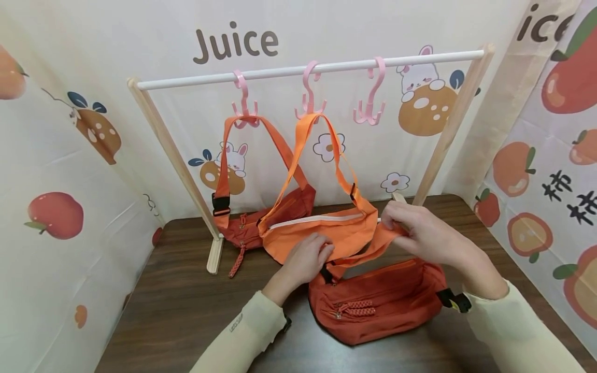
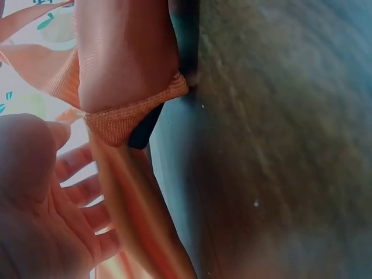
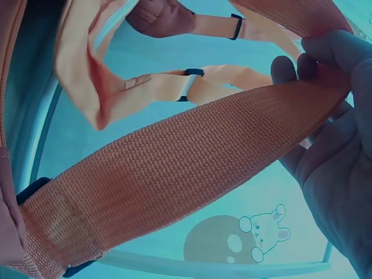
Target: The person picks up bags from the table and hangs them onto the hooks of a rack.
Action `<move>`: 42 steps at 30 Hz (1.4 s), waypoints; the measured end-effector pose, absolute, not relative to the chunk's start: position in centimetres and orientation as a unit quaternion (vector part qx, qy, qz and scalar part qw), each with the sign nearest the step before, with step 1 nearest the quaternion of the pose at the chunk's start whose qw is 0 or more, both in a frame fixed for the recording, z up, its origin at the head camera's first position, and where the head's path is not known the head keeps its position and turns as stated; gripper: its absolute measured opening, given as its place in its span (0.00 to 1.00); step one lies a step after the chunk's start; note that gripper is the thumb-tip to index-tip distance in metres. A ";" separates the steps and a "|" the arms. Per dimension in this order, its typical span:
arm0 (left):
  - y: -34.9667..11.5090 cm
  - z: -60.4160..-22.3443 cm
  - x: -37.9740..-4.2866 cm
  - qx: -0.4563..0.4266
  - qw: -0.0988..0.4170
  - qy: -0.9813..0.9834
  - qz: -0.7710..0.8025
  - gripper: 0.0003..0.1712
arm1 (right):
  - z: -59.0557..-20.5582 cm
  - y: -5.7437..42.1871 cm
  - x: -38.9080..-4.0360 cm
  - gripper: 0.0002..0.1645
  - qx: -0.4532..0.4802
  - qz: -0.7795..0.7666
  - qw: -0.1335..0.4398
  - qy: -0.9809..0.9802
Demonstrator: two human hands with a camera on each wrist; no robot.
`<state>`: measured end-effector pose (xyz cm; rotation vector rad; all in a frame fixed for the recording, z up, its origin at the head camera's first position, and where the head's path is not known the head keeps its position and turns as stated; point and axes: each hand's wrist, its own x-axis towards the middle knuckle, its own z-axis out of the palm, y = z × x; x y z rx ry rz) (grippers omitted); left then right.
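A rust-red belt bag (image 1: 378, 303) lies on the table in front of me, zip side up, with a braided zip pull. My right hand (image 1: 417, 230) grips its orange webbing strap (image 3: 192, 163), raised above the bag's far side. In the right wrist view the strap runs from a black buckle up to the curled fingers. My left hand (image 1: 305, 261) is by the strap's left end, in front of a bright orange belt bag (image 1: 322, 228). Its fingers (image 2: 78, 192) are spread and loosely bent in the left wrist view, beside the fabric.
A white rail (image 1: 196, 80) on wooden posts carries pink hooks. The left hook (image 1: 242, 96) bears a red belt bag (image 1: 298, 204), the middle hook (image 1: 308, 85) the bright orange one. The right hook (image 1: 370, 98) bears nothing. Fruit-print cloth (image 1: 177, 26) encloses the wooden table (image 1: 154, 311).
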<state>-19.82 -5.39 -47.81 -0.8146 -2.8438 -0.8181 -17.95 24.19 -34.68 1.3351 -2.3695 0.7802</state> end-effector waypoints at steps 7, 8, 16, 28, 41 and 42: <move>-5.5 -47.6 -19.8 -0.255 0.014 -0.919 -0.299 0.19 | -33.9 23.8 -17.8 0.30 0.482 0.296 0.168 -0.807; -5.5 -47.4 -19.8 -0.252 0.008 -0.917 -0.310 0.22 | -33.8 23.7 -17.8 0.30 0.483 0.297 0.169 -0.807; -5.0 -44.9 -18.6 -0.303 0.014 -0.850 -0.430 0.38 | -33.3 22.6 -17.7 0.26 0.472 0.281 0.180 -0.816; -2.8 -42.5 -16.3 -0.338 0.004 -0.815 -0.470 0.28 | -32.7 21.0 -18.5 0.25 0.470 0.283 0.217 -0.807; -3.7 -40.5 -16.2 -0.272 -0.005 -0.774 -0.572 0.07 | -32.7 21.8 -19.4 0.25 0.428 0.353 0.186 -0.811; -3.8 -40.3 -16.2 -0.268 0.001 -0.774 -0.574 0.07 | -32.7 21.9 -19.4 0.26 0.420 0.362 0.174 -0.814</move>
